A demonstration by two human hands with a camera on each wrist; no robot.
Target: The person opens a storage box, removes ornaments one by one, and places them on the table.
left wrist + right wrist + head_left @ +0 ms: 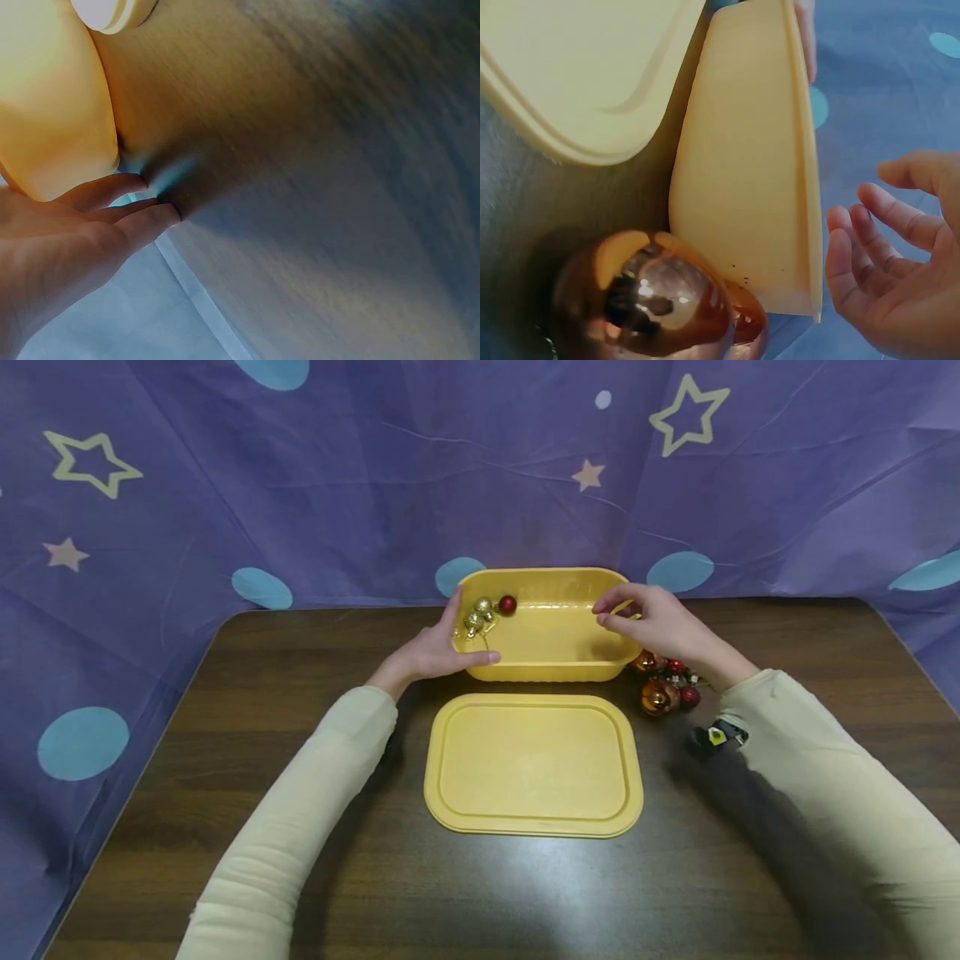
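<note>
A yellow plastic container (551, 672) stands on the table with its opening up. Inside, near its left end, lie two gold ball ornaments (483, 607) and a small red ball ornament (507, 605). My left hand (427, 652) rests against the left end, thumb along the front rim. In the left wrist view, fairly straight fingers (154, 217) lie beside the container's wall. Over the right end hovers my right hand (660, 620), fingers loosely bent. The right wrist view shows nothing between that hand's fingers (892, 214).
In front of the container lies a flat yellow lid (532, 764). Shiny copper-orange ball ornaments (660, 695) and small red ones (689, 697) cluster beside the container's right end, below my right wrist. A purple curtain (360, 502) with stars hangs behind the wooden table (247, 718).
</note>
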